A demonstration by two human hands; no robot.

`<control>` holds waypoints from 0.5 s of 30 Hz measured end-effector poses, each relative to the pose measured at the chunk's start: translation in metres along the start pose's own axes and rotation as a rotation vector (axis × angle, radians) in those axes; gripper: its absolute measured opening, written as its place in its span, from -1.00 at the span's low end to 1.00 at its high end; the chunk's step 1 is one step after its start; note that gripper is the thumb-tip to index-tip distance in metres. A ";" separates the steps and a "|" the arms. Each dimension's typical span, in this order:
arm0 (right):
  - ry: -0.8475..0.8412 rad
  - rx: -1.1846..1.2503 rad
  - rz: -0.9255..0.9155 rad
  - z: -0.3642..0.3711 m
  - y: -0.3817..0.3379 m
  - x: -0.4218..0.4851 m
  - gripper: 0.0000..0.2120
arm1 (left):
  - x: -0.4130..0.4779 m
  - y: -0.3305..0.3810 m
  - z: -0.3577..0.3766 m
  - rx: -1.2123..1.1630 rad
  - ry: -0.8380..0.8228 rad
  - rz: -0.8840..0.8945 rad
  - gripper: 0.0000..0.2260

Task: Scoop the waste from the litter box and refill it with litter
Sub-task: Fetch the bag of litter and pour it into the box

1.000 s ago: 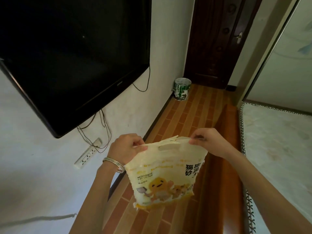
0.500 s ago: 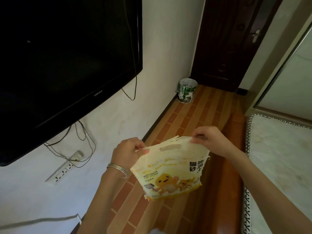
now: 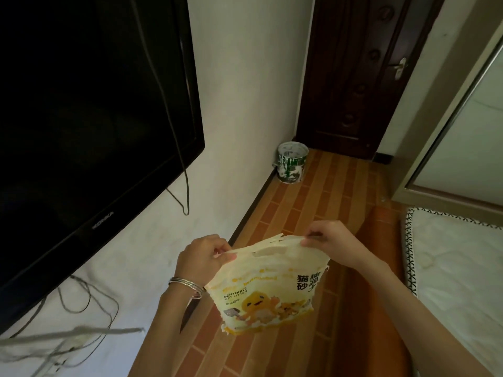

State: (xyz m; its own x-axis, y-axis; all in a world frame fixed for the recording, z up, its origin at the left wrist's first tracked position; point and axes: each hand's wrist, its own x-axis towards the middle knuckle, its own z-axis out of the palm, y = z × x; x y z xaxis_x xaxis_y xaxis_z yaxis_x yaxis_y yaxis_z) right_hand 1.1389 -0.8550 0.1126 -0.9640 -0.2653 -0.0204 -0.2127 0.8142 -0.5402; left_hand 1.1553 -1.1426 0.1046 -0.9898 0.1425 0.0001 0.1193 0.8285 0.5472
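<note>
Left hand [image 3: 202,261] and right hand [image 3: 329,242]: each grip is clamped on the frayed top edge of the glossy yellow litter bag [image 3: 266,289]. The litter bag hangs over the brick-patterned floor [image 3: 313,202], right of the television [image 3: 81,118].

Pretty clearly a bedroom at home: wall-mounted TV [image 3: 89,118] up left of the gripped litter bag [image 3: 266,289], mattress [image 3: 457,268] just right of it, dark wooden door [image 3: 351,77] beyond.

Head-worn view, forward and downward.
</note>
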 end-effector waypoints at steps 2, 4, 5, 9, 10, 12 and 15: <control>0.001 0.002 -0.003 -0.002 0.006 0.023 -0.84 | 0.023 -0.003 -0.001 -0.002 -0.022 -0.002 -0.85; -0.005 0.002 -0.013 -0.004 0.013 0.044 -0.86 | 0.044 -0.006 0.000 -0.003 -0.034 -0.007 -0.80; -0.012 -0.003 -0.020 -0.006 0.017 0.053 -0.87 | 0.052 -0.007 0.001 -0.005 -0.037 -0.011 -0.79; -0.034 -0.023 -0.042 -0.015 0.031 0.091 -0.91 | 0.084 -0.007 0.005 -0.040 -0.031 -0.031 -0.78; -0.036 -0.026 -0.054 -0.017 0.034 0.101 -0.92 | 0.093 -0.008 0.006 -0.052 -0.020 -0.034 -0.76; -0.046 -0.018 -0.073 -0.021 0.042 0.121 -0.92 | 0.112 -0.008 0.010 -0.064 -0.004 -0.044 -0.75; -0.074 -0.006 -0.082 -0.027 0.060 0.153 -0.93 | 0.139 -0.005 0.018 -0.058 0.007 -0.068 -0.75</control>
State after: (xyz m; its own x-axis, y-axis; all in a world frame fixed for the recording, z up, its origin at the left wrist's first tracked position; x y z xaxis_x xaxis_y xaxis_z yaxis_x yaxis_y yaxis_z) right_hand 0.9747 -0.8327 0.1000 -0.9289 -0.3683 -0.0386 -0.2914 0.7911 -0.5378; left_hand 1.0183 -1.1175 0.0868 -0.9960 0.0830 -0.0330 0.0473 0.8034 0.5936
